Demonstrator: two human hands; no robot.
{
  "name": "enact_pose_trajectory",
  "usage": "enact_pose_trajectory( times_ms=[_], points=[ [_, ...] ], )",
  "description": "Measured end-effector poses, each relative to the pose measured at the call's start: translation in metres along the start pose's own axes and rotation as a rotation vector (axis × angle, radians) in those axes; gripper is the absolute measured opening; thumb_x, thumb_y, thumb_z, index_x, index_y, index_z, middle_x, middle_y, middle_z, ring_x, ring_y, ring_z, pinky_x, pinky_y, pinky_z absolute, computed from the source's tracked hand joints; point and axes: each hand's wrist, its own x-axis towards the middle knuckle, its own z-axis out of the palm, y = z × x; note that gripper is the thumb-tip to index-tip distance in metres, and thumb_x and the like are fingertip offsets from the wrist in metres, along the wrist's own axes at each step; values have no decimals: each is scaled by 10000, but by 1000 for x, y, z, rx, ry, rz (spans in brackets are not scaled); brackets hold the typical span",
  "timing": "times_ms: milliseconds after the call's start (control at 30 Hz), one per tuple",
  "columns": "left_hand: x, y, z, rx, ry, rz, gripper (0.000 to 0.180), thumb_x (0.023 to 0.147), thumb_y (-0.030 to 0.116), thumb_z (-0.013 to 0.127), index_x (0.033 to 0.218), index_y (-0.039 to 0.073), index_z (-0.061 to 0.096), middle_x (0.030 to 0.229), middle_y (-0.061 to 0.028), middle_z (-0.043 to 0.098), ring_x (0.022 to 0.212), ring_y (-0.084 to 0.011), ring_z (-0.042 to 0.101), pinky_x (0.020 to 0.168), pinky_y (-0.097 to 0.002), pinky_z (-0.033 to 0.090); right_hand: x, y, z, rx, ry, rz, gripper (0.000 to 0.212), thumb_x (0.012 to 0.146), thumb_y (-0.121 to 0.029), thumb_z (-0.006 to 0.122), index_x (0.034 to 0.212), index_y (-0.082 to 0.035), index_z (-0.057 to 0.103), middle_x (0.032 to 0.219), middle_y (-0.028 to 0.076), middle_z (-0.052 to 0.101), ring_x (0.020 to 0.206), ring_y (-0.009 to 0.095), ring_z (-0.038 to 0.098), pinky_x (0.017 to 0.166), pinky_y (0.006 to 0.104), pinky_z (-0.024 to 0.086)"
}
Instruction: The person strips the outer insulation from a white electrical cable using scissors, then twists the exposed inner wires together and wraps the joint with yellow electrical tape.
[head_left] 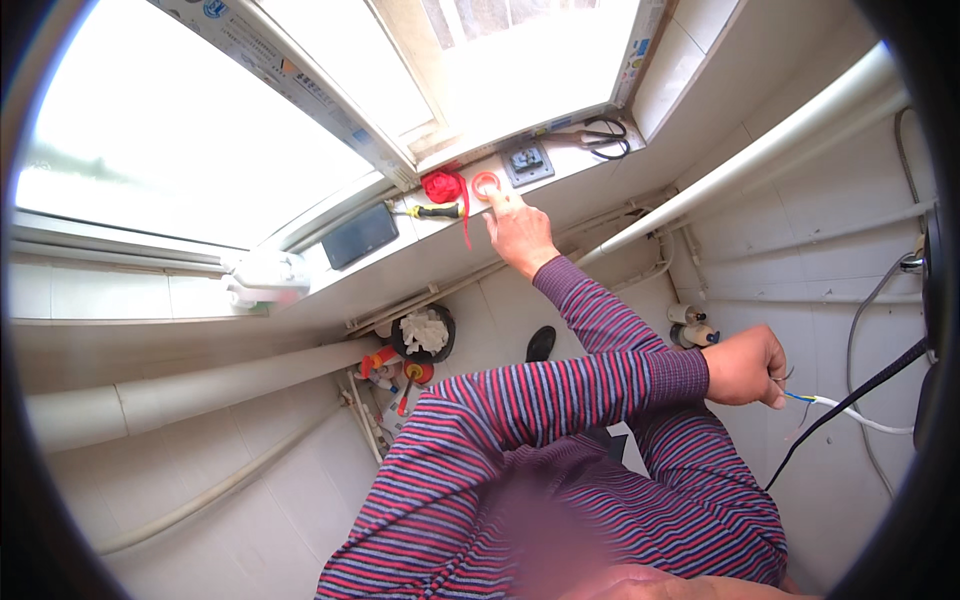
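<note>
My arms cross in front of me. My left hand [745, 366], out on the right side, is closed in a pinch on the coloured inner wires of a white cable [868, 417]; blue and yellow-green strands show beside the fingertips. My right hand [522, 235] reaches to the windowsill, fingers stretched and apart, with a fingertip at the edge of a roll of red tape [484, 181]. Left of the roll are a crumpled red bundle [442, 186] with a hanging strip and a yellow-black screwdriver [436, 211]. A grey socket plate [527, 162] lies to the roll's right.
On the sill are black-handled scissors [603, 138], a dark phone [360, 238] and a white plastic container [266, 278]. Below stand a black bin [424, 334] with white paper and several bottles [690, 326]. White pipes [760, 140] run along the walls; a black cord [850, 408] hangs right.
</note>
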Motion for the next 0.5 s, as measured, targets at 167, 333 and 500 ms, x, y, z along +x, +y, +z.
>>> enact_pose_trajectory(
  times_ms=[167, 333, 500],
  points=[
    [4, 7, -10, 35, -13, 41, 197, 874, 152, 763, 849, -26, 685, 726, -85, 652, 705, -186, 603, 680, -357, 496, 30, 13, 14, 4, 24, 43, 243, 921, -215, 685, 1086, -63, 590, 985, 173, 652, 862, 375, 694, 729, 475, 566],
    [10, -8, -25, 44, -75, 90, 189, 878, 146, 746, 877, -31, 681, 751, -80, 661, 741, -167, 609, 702, -358, 500, -38, 13, -12, 636, 179, 113, 218, 917, -154, 697, 1049, -4, 609, 893, 129, 657, 725, 232, 650, 681, 362, 525],
    [16, -24, -19, -139, -121, -164, 196, 843, 172, 793, 910, 5, 717, 789, -44, 695, 692, -117, 618, 618, -299, 507, -161, 19, -73, 1156, 58, 575, 291, 935, -194, 723, 1130, -14, 605, 984, 35, 655, 792, 88, 577, 729, 266, 498]
  ],
)
